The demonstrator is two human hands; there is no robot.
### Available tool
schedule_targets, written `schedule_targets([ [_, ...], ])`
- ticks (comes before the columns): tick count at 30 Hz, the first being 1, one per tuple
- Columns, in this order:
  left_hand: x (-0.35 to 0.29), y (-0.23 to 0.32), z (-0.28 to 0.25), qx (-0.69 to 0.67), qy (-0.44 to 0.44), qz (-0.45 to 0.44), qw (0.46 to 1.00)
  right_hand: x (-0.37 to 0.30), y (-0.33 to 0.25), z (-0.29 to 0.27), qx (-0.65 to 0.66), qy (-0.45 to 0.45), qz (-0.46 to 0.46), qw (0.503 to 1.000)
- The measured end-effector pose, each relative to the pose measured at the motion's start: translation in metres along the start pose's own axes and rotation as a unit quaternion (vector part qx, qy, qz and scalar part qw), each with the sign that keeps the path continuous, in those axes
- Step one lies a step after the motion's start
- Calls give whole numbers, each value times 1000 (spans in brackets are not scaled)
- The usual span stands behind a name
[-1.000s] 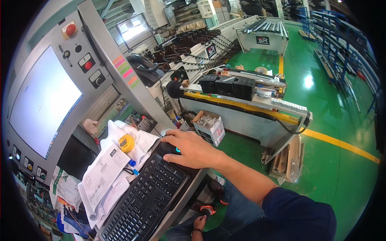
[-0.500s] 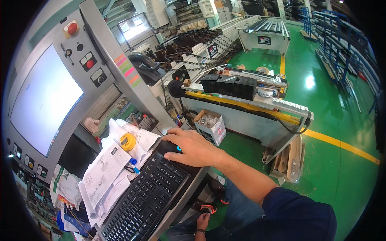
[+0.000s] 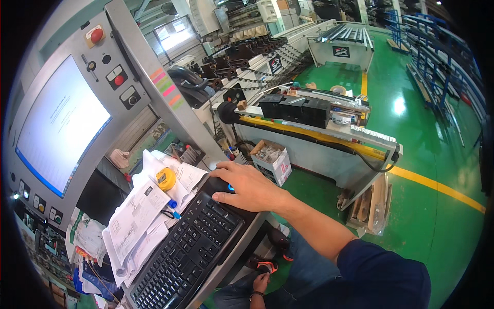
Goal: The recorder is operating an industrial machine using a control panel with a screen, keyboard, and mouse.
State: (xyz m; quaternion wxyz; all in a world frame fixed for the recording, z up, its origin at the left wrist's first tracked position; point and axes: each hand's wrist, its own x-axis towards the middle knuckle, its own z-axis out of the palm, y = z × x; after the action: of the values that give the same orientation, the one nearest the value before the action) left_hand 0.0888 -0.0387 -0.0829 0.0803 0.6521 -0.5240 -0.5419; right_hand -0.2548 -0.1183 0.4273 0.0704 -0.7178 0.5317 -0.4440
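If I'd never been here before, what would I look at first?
Probably the big glowing screen, set in the grey panel on the left. Next might be the shiny green floor on the right, with its yellow line. Nearer the middle, the right hand rests on a black mouse, and a yellow tape measure sits on papers.

black mouse (image 3: 220, 185) — blue-lit, mostly covered by right hand (image 3: 251, 186) — beside keyboard (image 3: 189, 248)
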Motion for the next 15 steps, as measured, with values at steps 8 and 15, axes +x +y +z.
schedule_targets([
  [8, -7, 4, 0, -30, 0, 8, 1000, 0, 3, 2, -5, 12, -12, 1000],
  [15, -2, 0, -1, -23, -21, 15, 999, -5, -1, 0, 35, 81, -13, 996],
])
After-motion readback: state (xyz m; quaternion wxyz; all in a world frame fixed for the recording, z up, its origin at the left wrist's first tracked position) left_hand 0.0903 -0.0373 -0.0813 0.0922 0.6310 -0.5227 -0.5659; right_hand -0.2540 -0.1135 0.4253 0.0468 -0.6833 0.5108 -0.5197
